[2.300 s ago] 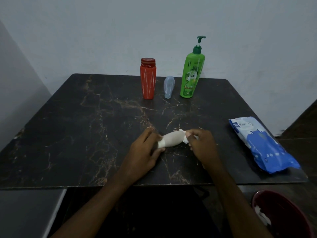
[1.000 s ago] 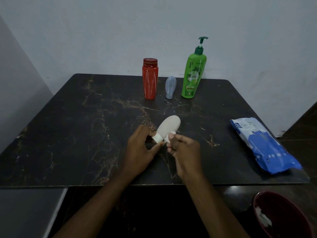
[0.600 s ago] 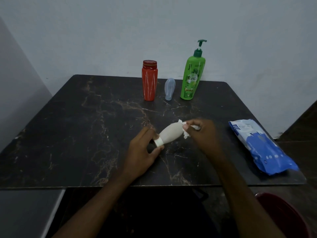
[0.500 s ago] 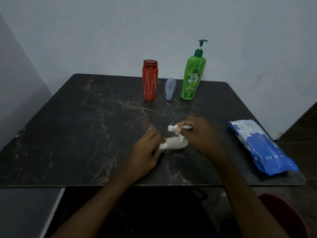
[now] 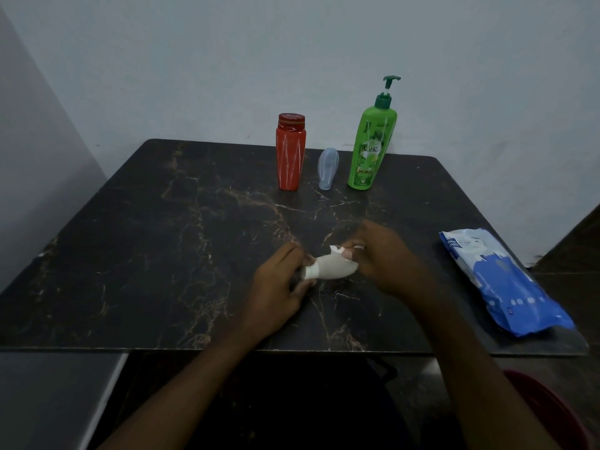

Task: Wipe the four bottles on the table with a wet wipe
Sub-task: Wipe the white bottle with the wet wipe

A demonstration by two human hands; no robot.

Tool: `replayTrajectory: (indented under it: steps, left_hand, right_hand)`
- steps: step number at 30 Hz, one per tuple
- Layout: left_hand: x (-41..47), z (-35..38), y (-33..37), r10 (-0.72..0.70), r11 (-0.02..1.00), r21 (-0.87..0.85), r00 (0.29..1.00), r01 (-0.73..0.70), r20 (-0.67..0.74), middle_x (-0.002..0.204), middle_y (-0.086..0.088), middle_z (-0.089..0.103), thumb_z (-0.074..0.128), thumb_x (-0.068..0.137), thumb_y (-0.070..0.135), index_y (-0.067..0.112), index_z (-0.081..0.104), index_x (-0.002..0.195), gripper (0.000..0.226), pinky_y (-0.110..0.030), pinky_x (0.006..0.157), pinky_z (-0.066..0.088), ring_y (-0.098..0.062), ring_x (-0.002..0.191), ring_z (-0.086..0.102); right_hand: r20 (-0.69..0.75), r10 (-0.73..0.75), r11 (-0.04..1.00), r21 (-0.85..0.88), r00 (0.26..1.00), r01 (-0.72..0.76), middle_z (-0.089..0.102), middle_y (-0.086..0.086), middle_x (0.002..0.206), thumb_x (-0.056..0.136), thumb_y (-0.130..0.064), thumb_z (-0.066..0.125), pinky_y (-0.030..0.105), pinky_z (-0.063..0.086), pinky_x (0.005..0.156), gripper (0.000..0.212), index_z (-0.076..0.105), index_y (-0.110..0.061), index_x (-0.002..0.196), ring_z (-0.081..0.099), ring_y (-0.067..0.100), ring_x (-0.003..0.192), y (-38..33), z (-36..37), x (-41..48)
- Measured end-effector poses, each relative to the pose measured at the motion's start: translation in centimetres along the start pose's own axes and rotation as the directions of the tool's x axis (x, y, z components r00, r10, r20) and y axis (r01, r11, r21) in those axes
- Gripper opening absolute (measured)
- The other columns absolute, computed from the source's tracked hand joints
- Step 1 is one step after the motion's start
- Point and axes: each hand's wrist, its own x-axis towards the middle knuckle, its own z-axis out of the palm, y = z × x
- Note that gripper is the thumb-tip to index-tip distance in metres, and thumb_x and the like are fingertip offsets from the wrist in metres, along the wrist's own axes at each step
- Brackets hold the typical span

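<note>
A small white bottle (image 5: 332, 269) lies on its side near the front middle of the dark marble table (image 5: 162, 254). My left hand (image 5: 279, 287) grips its cap end. My right hand (image 5: 386, 258) pinches a crumpled white wet wipe (image 5: 337, 250) against the bottle's upper side. At the back of the table stand a red bottle (image 5: 290, 152), a small pale blue bottle (image 5: 328, 168) and a tall green pump bottle (image 5: 371, 147) in a row.
A blue and white pack of wet wipes (image 5: 500, 280) lies near the table's right edge. A dark red bin (image 5: 552, 414) sits on the floor at the lower right. Grey walls close in behind and on the left.
The white bottle was tilted up off the table a second ago and now lies low near it. My right hand with the wipe has shifted along the bottle's top.
</note>
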Motion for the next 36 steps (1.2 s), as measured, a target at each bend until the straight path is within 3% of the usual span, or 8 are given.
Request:
replayTrajectory:
  steps: [5, 10, 15, 20, 24, 28, 32, 36]
  left_hand:
    - [-0.1, 0.1, 0.1, 0.007, 1.0, 0.011, 0.999, -0.008, 0.037, 0.109, 0.003, 0.062, 0.082, 0.08, 0.006, 0.011, 0.064, 0.104, 0.03, -0.037, 0.076, 0.054, -0.014, 0.093, 0.063]
    - [-0.1, -0.1, 0.3, -0.007, 1.0, -0.016, 1.0, 0.007, 0.007, 0.104, 0.001, 0.063, 0.081, 0.081, 0.007, 0.01, 0.063, 0.101, 0.027, -0.038, 0.074, 0.051, -0.016, 0.089, 0.063]
    - [0.2, -0.3, 0.3, -0.033, 0.992, -0.119, 0.999, 0.031, -0.014, 0.108, 0.002, 0.067, 0.082, 0.08, 0.002, 0.011, 0.068, 0.107, 0.032, -0.033, 0.085, 0.053, -0.012, 0.098, 0.064]
    - [0.4, -0.3, -0.2, -0.182, 0.935, -0.31, 0.983, 0.171, -0.007, 0.122, 0.007, 0.068, 0.081, 0.083, 0.002, 0.015, 0.067, 0.125, 0.045, -0.022, 0.093, 0.055, -0.008, 0.113, 0.066]
    - [0.7, -0.3, -0.4, -0.386, 0.787, -0.513, 0.922, 0.342, 0.022, 0.122, 0.003, 0.07, 0.078, 0.088, 0.004, 0.015, 0.063, 0.127, 0.043, -0.025, 0.094, 0.056, -0.012, 0.115, 0.068]
    - [0.7, -0.1, -0.3, -0.371, 0.871, -0.365, 0.927, 0.329, -0.052, 0.109, 0.003, 0.073, 0.075, 0.092, 0.01, 0.01, 0.069, 0.112, 0.021, -0.028, 0.088, 0.059, -0.009, 0.101, 0.071]
    - [0.6, 0.3, 0.0, -0.236, 0.963, -0.141, 0.971, 0.228, -0.043, 0.106, 0.001, 0.072, 0.076, 0.091, 0.013, 0.01, 0.074, 0.109, 0.019, -0.03, 0.085, 0.054, -0.008, 0.096, 0.068]
    - [0.5, 0.5, -0.1, -0.157, 0.987, -0.015, 0.987, 0.157, 0.021, 0.109, -0.005, 0.072, 0.077, 0.091, 0.019, 0.008, 0.073, 0.115, 0.027, -0.033, 0.089, 0.05, -0.018, 0.099, 0.066]
  right_hand:
    - [-0.004, 0.042, 0.996, 0.082, 0.999, -0.042, 0.05, -0.004, 0.101, 0.091, -0.024, 0.067, 0.027, 0.041, 0.081, 0.013, 0.065, -0.019, 0.103, 0.05, 0.011, 0.093, -0.9, 1.4, -0.4]
    - [-0.051, -0.171, 0.983, 0.064, 0.984, 0.174, 0.051, -0.002, 0.101, 0.094, -0.022, 0.061, 0.028, 0.042, 0.078, 0.015, 0.071, -0.019, 0.104, 0.053, 0.012, 0.091, -2.4, 2.3, -0.6]
    - [-0.037, -0.011, 0.981, 0.191, 0.999, 0.018, 0.055, -0.007, 0.098, 0.094, -0.025, 0.064, 0.029, 0.043, 0.082, 0.017, 0.073, -0.024, 0.107, 0.053, 0.007, 0.091, 0.8, 1.1, -0.8]
    - [-0.088, 0.141, 0.923, 0.371, 0.986, -0.099, 0.065, -0.008, 0.107, 0.092, -0.028, 0.066, 0.02, 0.047, 0.078, 0.014, 0.071, -0.024, 0.104, 0.06, 0.007, 0.096, 1.1, 3.3, -2.3]
    - [-0.081, 0.282, 0.737, 0.657, 0.956, -0.161, 0.075, -0.002, 0.079, 0.089, -0.023, 0.07, 0.019, 0.052, 0.056, 0.007, 0.074, -0.021, 0.094, 0.07, 0.009, 0.062, -1.0, 5.5, -3.6]
    - [-0.074, 0.428, 0.59, 0.778, 0.901, -0.216, 0.075, 0.0, 0.07, 0.084, -0.018, 0.074, 0.029, 0.057, 0.062, 0.004, 0.076, -0.017, 0.087, 0.073, 0.014, 0.066, -3.9, 8.3, -4.2]
    - [-0.168, 0.434, 0.628, 0.761, 0.885, -0.164, 0.073, -0.006, 0.065, 0.086, -0.027, 0.07, 0.013, 0.05, 0.054, 0.012, 0.076, -0.018, 0.081, 0.069, 0.001, 0.061, -5.2, 9.2, -4.6]
    - [-0.137, 0.414, 0.639, 0.748, 0.9, -0.18, 0.072, -0.002, 0.062, 0.085, -0.024, 0.072, 0.024, 0.057, 0.06, 0.01, 0.076, -0.017, 0.079, 0.07, 0.007, 0.059, -4.2, 8.2, -4.6]
